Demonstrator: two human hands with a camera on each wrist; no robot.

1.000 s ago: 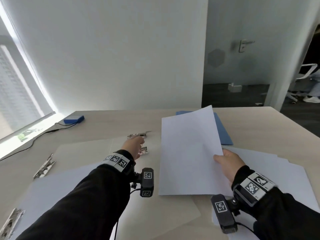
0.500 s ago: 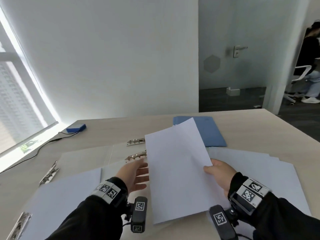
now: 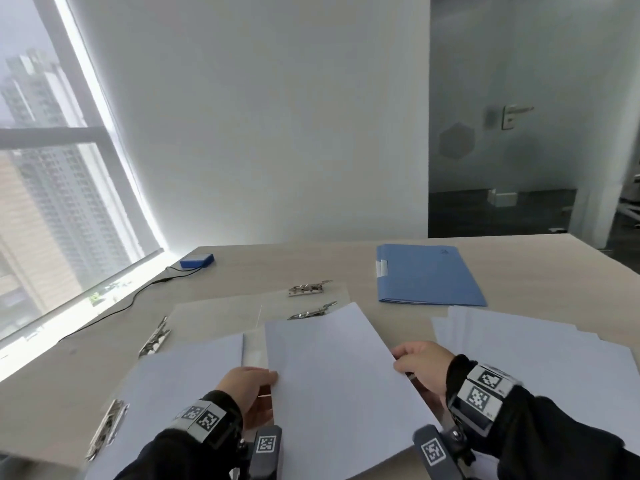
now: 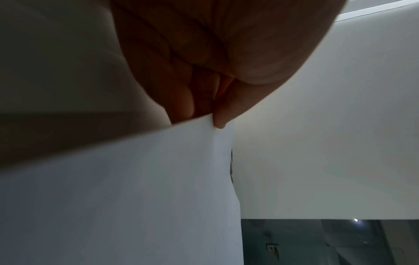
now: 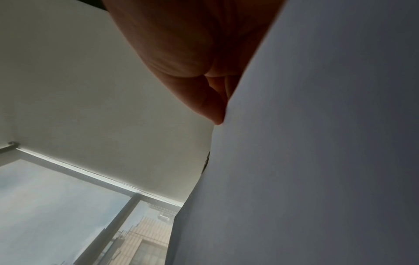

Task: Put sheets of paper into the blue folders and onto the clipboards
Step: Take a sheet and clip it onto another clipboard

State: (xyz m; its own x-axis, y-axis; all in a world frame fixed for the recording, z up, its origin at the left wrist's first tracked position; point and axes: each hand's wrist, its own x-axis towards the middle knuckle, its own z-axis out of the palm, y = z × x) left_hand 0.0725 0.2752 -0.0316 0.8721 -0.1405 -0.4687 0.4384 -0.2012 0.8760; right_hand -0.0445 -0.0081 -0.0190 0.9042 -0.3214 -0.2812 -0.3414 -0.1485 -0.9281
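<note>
A white sheet of paper hangs just above the table between both hands. My left hand pinches its left edge, thumb on top; the left wrist view shows the fingers closed on the sheet. My right hand pinches the right edge, and its thumb lies against the paper. Under the sheet lie pale clipboards with metal clips. A nearer clipboard carries a sheet. A stack of blue folders lies at the back right.
Loose white sheets spread on the right of the wooden table. Another clipboard clip sits at the left. A small blue device with a black cable lies near the window.
The sheet has come down and toward me, from tilted up to nearly flat over the clipboards. My left hand, open beside it before, now pinches its left edge.
</note>
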